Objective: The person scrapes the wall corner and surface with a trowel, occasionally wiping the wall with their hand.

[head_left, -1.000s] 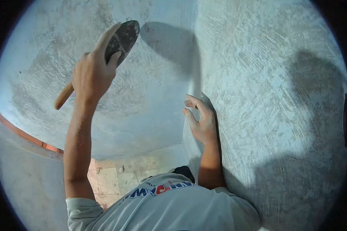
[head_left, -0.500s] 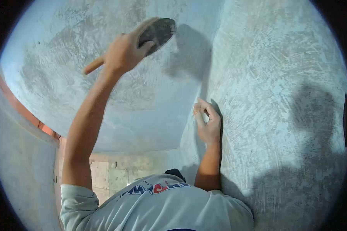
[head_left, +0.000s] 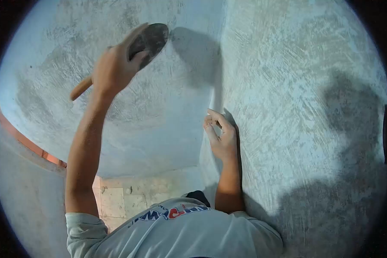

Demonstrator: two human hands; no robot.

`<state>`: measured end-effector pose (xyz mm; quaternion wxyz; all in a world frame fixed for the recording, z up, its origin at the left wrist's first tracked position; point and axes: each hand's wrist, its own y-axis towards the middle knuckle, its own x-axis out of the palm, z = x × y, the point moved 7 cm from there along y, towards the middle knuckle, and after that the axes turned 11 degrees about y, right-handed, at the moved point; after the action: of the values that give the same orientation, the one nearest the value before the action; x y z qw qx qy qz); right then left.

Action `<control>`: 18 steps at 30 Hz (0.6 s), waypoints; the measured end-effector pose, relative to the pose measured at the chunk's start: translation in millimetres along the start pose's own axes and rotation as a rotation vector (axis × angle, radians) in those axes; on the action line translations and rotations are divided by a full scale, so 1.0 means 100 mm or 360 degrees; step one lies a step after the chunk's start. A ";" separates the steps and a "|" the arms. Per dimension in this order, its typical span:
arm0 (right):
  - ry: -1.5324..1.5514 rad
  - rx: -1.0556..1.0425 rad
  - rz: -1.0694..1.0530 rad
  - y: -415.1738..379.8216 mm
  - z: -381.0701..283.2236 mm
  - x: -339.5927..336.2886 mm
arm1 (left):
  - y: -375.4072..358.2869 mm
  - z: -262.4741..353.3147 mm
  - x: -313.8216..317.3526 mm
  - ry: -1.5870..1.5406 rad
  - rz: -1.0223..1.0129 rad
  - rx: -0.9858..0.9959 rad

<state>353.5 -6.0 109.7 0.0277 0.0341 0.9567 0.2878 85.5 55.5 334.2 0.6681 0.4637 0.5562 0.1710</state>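
Note:
My left hand (head_left: 112, 69) is wrapped round a trowel with a dark, rounded blade (head_left: 156, 38). The thumb lies on the blade, and the wooden handle (head_left: 81, 88) sticks out below the wrist. Blade and hand are up against the patchy, plastered wall (head_left: 133, 103), left of the corner. Beside that corner, near the right wall (head_left: 288, 107), is my right hand (head_left: 223, 139), its thumb and forefinger curled into a ring with the tips together. Whether anything small sits between those fingertips is hidden.
Streaked, rough plaster covers both walls, which meet in a corner (head_left: 219, 73). An orange-brown strip (head_left: 30, 144) edges the wall on the left. Lower down is a pale tiled surface (head_left: 129, 198). Shadows fall across the right wall.
My left hand and the trowel have shifted left, a little away from the corner. The whole view has slid slightly too. My right hand keeps its pinched shape near the corner.

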 end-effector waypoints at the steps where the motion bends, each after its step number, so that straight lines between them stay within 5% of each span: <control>1: -0.0010 -0.0010 0.0013 0.02 -0.02 0.01 | 0.09 0.08 0.15 0.0012 -0.0060 -0.0030; 6: -0.0069 -0.0033 -0.0002 0.02 -0.14 -0.01 | 0.39 0.71 0.63 0.0181 -0.0344 -0.0104; 14: -0.0174 -0.0021 -0.0011 -0.03 -0.06 -0.03 | -0.24 -0.31 0.10 -0.0260 -0.0168 -0.0369; 18: -0.0093 0.0083 0.0016 0.04 0.04 0.01 | 0.01 0.08 0.28 -0.0142 -0.0177 -0.0196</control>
<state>352.7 -0.5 108.6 0.0532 0.0481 0.9625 0.2617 101.7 73.3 318.7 0.7280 0.3974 0.5391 0.1466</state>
